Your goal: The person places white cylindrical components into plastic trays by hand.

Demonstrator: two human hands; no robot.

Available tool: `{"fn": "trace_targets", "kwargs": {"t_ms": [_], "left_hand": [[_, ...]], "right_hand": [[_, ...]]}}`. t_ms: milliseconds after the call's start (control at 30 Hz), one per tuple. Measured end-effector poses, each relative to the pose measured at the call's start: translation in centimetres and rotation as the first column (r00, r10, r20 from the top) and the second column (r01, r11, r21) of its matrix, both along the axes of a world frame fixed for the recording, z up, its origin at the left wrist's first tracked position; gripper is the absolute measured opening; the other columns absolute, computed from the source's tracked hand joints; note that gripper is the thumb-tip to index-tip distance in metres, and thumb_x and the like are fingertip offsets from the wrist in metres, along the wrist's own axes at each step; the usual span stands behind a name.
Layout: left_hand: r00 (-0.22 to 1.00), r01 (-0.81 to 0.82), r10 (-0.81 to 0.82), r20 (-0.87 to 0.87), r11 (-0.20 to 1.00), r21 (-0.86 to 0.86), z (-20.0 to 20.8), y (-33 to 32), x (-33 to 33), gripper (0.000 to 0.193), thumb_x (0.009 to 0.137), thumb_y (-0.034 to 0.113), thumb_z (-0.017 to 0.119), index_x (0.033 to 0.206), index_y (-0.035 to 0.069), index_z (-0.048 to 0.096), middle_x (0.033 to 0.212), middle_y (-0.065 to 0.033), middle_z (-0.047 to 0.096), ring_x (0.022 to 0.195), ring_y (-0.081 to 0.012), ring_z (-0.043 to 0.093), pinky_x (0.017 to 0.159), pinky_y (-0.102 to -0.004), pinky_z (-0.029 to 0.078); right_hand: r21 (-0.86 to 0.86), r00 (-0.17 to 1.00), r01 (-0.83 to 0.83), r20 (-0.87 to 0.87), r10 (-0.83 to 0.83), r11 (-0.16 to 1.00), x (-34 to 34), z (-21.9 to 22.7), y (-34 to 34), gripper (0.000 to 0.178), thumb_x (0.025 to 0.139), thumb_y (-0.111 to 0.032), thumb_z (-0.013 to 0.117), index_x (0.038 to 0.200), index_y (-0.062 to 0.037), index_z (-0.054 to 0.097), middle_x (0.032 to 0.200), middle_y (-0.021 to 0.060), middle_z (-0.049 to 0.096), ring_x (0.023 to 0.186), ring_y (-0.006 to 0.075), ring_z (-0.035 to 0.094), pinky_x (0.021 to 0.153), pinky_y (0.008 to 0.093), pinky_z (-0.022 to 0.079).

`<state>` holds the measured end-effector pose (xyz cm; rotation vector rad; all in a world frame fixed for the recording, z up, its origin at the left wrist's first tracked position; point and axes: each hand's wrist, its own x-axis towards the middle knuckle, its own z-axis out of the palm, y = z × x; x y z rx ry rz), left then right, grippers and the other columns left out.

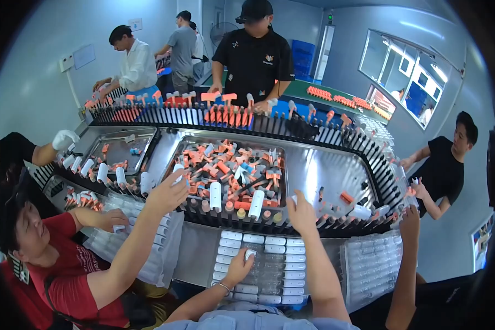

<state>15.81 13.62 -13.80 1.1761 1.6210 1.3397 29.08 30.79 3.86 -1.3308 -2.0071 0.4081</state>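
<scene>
My left hand [238,269], with a bracelet at the wrist, is closed on a small white casing [250,254] above the clear plastic tray [267,275]. Rows of white rounded casings [229,242] lie in that tray on both sides of its bare middle. My right hand [303,215] reaches forward to the row of black posts, fingers pinched; a pale bit shows at the fingertips, too small to name. Left of it, white casings stand on posts, one nearest [256,205] and another further left [215,197]. Orange and tan-tipped posts [240,213] line the rack.
A metal tray of mixed orange, grey and black parts [225,165] lies beyond the posts. A co-worker in red [66,258] reaches across from the left with a hand [168,192] at a post. More clear trays [371,264] stand right. Other people work around the rack.
</scene>
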Motion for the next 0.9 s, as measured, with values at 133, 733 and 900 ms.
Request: {"fn": "trace_targets", "kwargs": {"t_ms": [133,733,900], "left_hand": [[0.992,0.01,-0.008,0.122,1.0,-0.018,-0.7,0.3,-0.5,0.038,0.091,0.027,0.052,0.115,-0.002,0.047,0.074,-0.0096,0.063,0.062,-0.0167,0.065,0.058,-0.0275,0.051],[0.996,0.035,-0.033,0.078,0.999,-0.026,-1.0,0.3,-0.7,0.04,0.09,0.028,0.053,0.116,-0.002,0.046,0.076,-0.0133,0.064,0.064,-0.0205,0.067,0.058,-0.0294,0.052],[0.991,0.011,-0.009,0.137,1.0,-0.013,0.1,0.6,-0.2,0.035,0.091,0.022,0.053,0.115,-0.003,0.046,0.071,-0.0076,0.061,0.059,-0.0136,0.061,0.055,-0.0256,0.049]], "right_hand": [[0.241,0.956,-0.116,-0.237,0.174,0.964,-1.9,-3.1,-2.9,0.058,0.087,-0.02,0.056,0.134,0.0023,0.03,0.113,0.0268,0.051,0.099,0.0402,0.053,0.079,0.0426,0.045],[-0.128,0.837,-0.14,0.515,0.186,0.982,2.6,-15.6,-6.2,0.03,0.07,-0.021,0.068,0.097,-0.0083,0.061,0.103,0.0084,0.056,0.104,0.0281,0.052,0.081,0.0453,0.047],[-0.132,0.775,-0.16,0.598,0.207,0.978,2.1,-16.7,-5.1,0.036,0.067,-0.025,0.072,0.096,-0.0088,0.06,0.105,0.0109,0.054,0.107,0.0284,0.049,0.084,0.0462,0.046]]}}
